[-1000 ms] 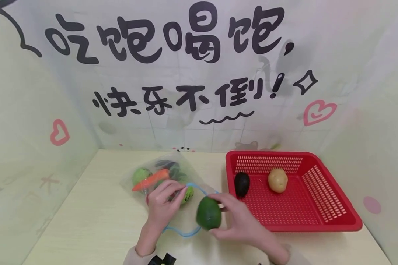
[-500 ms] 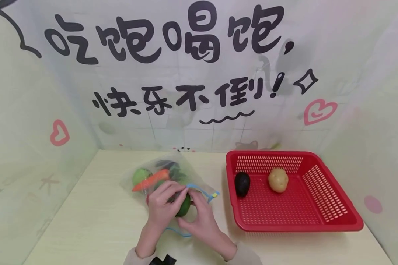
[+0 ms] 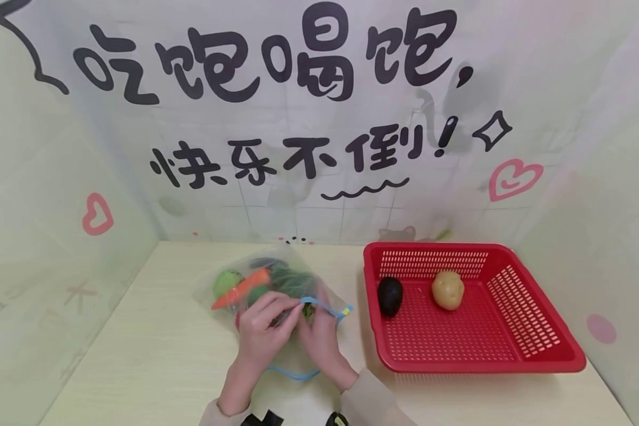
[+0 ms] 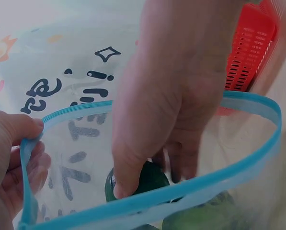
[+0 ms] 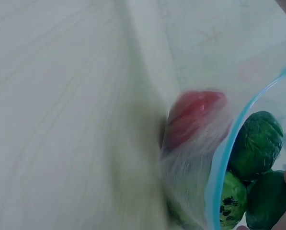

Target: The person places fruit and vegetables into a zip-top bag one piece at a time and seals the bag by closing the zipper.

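A clear zip bag (image 3: 327, 307) with a blue-edged mouth lies on the table, holding several vegetables and fruits, among them a carrot (image 3: 242, 289). My left hand (image 3: 266, 319) pinches the bag's rim; the left wrist view shows thumb and fingers on the blue zip strip (image 4: 30, 143). Through the mouth reaches my right hand (image 3: 319, 334), its thumb and fingers around a dark green oval fruit (image 5: 266, 201) inside the bag. Another dark green piece (image 5: 257, 143) and a speckled green one (image 5: 233, 199) touch it. A reddish piece (image 5: 195, 117) shows through the plastic.
To the right stands a red plastic basket (image 3: 484, 365) with a black oval fruit (image 3: 390, 296) and a potato (image 3: 448, 290) in it. A printed backdrop (image 3: 298, 219) rises behind the table (image 3: 122, 331).
My right hand has moved left with the dark green fruit, from beside the basket into the bag's mouth and deeper inside. The left hand has stayed at the rim.
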Demonstrator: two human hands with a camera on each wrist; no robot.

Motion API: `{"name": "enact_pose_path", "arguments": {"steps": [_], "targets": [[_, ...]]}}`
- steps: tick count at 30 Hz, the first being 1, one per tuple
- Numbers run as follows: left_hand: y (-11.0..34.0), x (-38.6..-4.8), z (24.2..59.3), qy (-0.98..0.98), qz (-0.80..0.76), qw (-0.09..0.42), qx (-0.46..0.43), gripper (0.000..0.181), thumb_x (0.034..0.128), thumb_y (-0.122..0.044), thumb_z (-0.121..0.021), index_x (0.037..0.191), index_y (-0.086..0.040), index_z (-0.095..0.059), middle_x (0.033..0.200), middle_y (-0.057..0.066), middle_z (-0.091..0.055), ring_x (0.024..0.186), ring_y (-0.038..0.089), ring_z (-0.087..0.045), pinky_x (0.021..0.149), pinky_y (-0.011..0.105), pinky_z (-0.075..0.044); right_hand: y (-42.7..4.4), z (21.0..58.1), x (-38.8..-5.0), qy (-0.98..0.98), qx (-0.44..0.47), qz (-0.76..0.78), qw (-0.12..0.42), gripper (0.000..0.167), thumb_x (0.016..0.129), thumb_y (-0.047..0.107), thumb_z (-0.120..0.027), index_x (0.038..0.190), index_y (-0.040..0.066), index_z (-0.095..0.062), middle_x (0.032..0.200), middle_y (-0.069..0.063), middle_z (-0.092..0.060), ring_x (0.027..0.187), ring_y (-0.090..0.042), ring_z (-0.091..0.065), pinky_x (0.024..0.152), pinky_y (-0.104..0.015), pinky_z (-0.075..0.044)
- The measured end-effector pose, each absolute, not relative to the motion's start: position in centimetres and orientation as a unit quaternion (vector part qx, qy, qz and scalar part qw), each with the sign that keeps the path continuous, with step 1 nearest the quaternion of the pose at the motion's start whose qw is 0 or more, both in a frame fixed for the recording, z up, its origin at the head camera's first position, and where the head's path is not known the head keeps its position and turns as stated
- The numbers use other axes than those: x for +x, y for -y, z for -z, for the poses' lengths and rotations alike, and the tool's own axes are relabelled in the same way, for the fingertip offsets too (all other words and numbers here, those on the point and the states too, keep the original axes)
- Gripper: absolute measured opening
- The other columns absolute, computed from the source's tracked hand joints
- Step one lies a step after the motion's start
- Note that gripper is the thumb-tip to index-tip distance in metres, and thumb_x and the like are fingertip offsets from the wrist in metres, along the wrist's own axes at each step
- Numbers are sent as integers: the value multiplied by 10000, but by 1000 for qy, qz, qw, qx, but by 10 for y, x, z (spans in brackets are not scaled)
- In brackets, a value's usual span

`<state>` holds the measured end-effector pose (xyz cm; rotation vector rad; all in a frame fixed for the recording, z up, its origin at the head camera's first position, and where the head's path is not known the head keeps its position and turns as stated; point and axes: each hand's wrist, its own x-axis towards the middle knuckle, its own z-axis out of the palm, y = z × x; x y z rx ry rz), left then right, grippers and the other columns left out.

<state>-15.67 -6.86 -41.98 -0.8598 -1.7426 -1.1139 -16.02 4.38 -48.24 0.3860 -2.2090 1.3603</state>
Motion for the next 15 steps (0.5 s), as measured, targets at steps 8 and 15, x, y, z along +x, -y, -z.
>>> {"name": "enact_pose_path", "arguments": {"steps": [8,15], "targets": [[69,-158,420,696,444,440,-353,223,887,-163,-654,751,7,-703,714,80,-625,512,119,-521,436,186,-419,-43,480,-169,815,126,-518,227,581,992,235,-471,1361,-172,-280,1129,-223,-568,1030,-261,-565,834,-351,-494],[68,-157,418,698,446,435,-351,220,884,-164,-658,747,2,-702,708,76,-626,496,100,-497,418,188,-402,-44,471,-179,830,91,-525,165,366,957,113,-490,1199,-160,-481,590,0,-486,518,-41,-413,490,-208,-409]]}}
